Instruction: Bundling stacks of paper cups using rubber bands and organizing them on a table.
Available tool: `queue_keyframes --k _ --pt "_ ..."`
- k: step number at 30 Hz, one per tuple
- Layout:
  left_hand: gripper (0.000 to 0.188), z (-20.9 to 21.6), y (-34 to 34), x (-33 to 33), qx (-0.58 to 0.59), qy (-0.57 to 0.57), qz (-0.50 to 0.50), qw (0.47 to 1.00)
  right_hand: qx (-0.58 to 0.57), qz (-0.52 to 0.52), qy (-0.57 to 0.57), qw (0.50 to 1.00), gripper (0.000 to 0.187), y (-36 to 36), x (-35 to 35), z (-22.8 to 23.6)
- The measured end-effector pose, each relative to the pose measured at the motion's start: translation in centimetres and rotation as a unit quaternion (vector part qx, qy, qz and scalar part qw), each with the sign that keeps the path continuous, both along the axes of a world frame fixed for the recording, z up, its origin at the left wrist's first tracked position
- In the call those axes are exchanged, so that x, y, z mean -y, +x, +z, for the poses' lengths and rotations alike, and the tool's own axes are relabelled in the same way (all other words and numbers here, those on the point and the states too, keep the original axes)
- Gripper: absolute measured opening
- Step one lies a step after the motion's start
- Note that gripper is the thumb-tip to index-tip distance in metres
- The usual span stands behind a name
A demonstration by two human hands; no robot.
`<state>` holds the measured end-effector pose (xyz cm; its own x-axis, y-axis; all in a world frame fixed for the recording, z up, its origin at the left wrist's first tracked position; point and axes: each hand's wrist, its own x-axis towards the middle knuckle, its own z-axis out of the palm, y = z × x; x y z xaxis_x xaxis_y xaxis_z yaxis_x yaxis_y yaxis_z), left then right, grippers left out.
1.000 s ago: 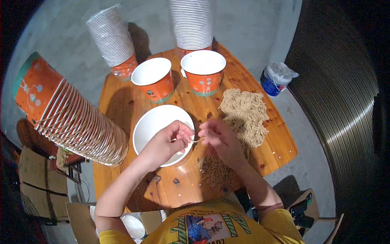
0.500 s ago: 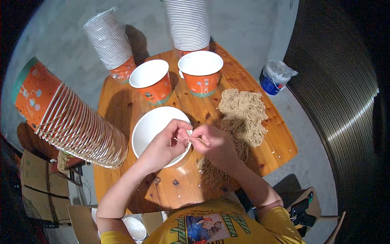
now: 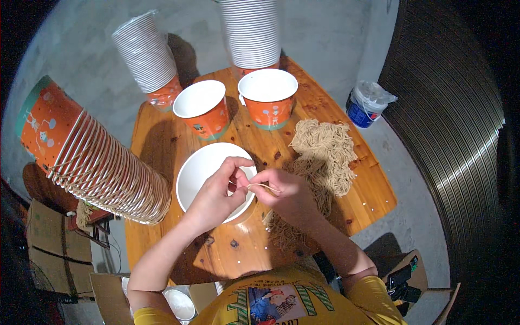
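Over the near right rim of a white-lined paper bucket [image 3: 197, 168], my two hands meet with fingertips almost touching. A thin tan string [image 3: 264, 186] runs between them. My right hand [image 3: 284, 192] is closed in a pinch on it, a short length lying across its fingers. My left hand [image 3: 216, 189] has thumb and fingers curled together around the string's other part, partly hidden by the fingers. To the right of the bucket, under and beyond my right hand, lies a loose pile of tan strings [image 3: 327, 157].
Two orange paper buckets [image 3: 201, 122] stand behind on the wooden table [image 3: 374, 189]. A leaning stack of string-handled buckets [image 3: 108, 168] is at left. Wrapped stacks [image 3: 146, 54] rise at the back. A blue-and-white pail [image 3: 365, 105] and cardboard boxes [image 3: 59, 233] sit on the floor.
My fingers have shifted slightly on the string. It now curves across my right hand's fingers, and the small crossing seen between the hands is no longer visible.
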<state>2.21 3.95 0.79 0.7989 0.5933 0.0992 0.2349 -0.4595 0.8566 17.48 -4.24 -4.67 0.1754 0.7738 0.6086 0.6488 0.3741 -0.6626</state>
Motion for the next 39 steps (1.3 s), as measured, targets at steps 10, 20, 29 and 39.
queue_keyframes --k 10,20,29,39 --pt "0.019 -0.2 -0.2 -0.5 -0.063 -0.095 0.027 0.993 -0.098 -0.002 -0.028 0.995 0.012 -0.8 0.2 0.4" --pt "0.008 0.6 0.0 0.9 -0.11 0.034 0.056 0.992 0.022 -0.052 -0.001 0.998 0.012 -0.9 0.6 0.3" --pt "0.012 -1.8 -0.4 -0.7 0.027 -0.194 0.031 0.98 0.015 -0.064 -0.009 0.998 0.012 -1.2 0.9 0.1" --pt "0.01 -1.5 -0.3 -0.1 0.014 -0.134 0.046 0.99 0.003 -0.062 -0.003 0.998 0.012 -1.4 1.3 -0.2"
